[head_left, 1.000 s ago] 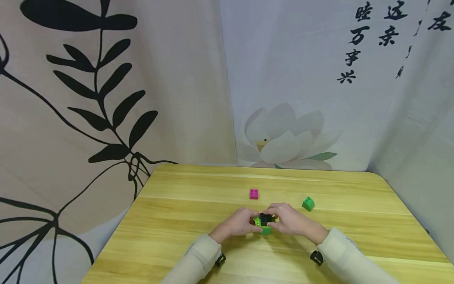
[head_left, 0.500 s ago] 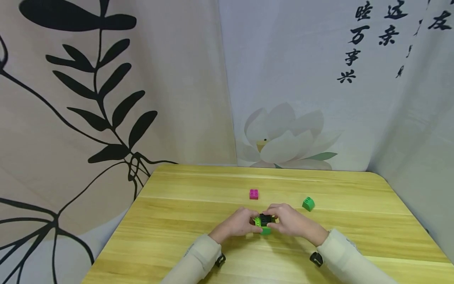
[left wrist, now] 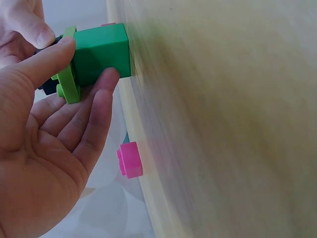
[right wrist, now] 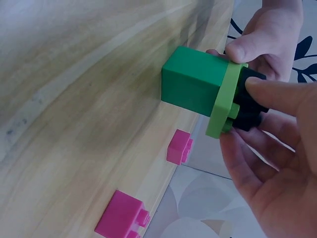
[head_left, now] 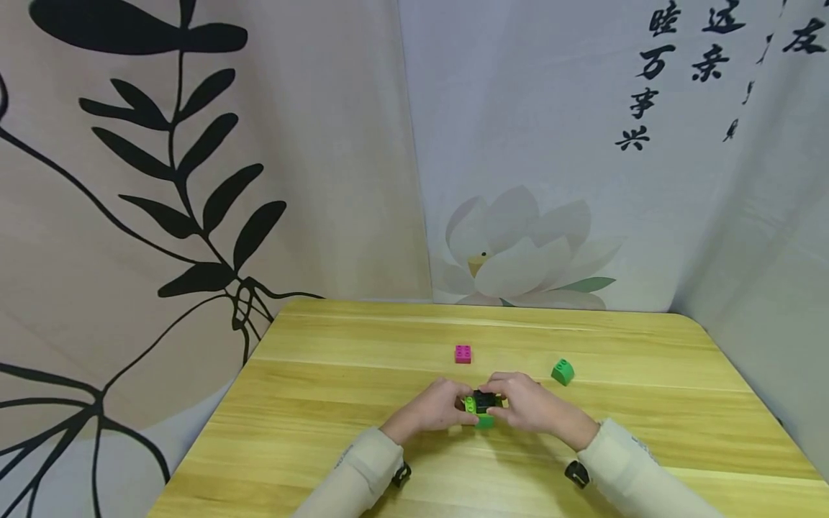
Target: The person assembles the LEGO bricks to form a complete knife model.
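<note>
A small stack is between both hands, over the wooden table. Its base is a green block (right wrist: 193, 79), with a thin lime-green plate (right wrist: 224, 99) on top and a black brick (head_left: 485, 401) above that. My left hand (head_left: 430, 408) pinches the stack from the left, thumb at the plate and a fingertip on the green block (left wrist: 99, 54). From the right, my right hand (head_left: 527, 403) grips the black brick, its thumb (right wrist: 272, 94) on the brick and fingertips reaching the plate's edge. Studs of the plate show beside the black brick.
A magenta brick (head_left: 463, 354) stands farther back on the table (head_left: 363, 338), and a green curved-top brick (head_left: 563, 372) lies back right. Two pink bricks appear in the right wrist view, one smaller (right wrist: 178, 147), one larger (right wrist: 120, 215). A printed curtain (head_left: 350, 180) hangs behind.
</note>
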`<state>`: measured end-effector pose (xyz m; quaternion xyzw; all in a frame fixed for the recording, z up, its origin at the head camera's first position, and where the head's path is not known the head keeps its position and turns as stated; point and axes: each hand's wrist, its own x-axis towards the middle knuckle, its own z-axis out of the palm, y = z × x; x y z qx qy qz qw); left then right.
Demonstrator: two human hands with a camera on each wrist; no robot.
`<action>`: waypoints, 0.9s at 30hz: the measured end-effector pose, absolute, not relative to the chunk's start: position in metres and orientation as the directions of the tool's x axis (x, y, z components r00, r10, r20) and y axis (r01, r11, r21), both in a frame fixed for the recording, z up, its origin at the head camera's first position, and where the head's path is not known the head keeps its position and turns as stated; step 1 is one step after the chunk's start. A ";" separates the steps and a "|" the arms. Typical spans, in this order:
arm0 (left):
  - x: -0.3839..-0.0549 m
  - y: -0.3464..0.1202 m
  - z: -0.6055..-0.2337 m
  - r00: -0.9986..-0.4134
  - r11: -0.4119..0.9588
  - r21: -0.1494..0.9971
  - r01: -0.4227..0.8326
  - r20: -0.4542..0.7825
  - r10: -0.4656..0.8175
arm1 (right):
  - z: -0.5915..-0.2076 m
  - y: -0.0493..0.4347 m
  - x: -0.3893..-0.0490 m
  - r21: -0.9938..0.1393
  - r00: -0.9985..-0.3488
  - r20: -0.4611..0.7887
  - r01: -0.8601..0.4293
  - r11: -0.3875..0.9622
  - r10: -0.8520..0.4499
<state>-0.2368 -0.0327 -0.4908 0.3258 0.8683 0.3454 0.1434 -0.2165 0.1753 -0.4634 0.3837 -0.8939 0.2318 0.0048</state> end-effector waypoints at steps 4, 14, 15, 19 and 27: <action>-0.236 -0.033 -0.491 -0.742 0.549 0.688 0.474 -0.023 0.670 | -0.467 0.174 -0.215 -0.409 -0.713 0.192 -0.683 0.605 -0.675; -0.235 -0.035 -0.488 -0.740 0.543 0.698 0.467 -0.029 0.672 | -0.469 0.174 -0.214 -0.408 -0.717 0.224 -0.685 0.604 -0.661; -0.236 -0.035 -0.488 -0.741 0.542 0.700 0.464 -0.029 0.671 | -0.469 0.174 -0.215 -0.416 -0.719 0.219 -0.680 0.604 -0.660; -0.236 -0.033 -0.487 -0.740 0.544 0.697 0.467 -0.028 0.672 | -0.468 0.176 -0.217 -0.446 -0.730 0.194 -0.661 0.603 -0.656; -0.236 -0.031 -0.488 -0.743 0.559 0.676 0.480 -0.026 0.669 | -0.467 0.179 -0.218 -0.442 -0.731 0.174 -0.657 0.611 -0.660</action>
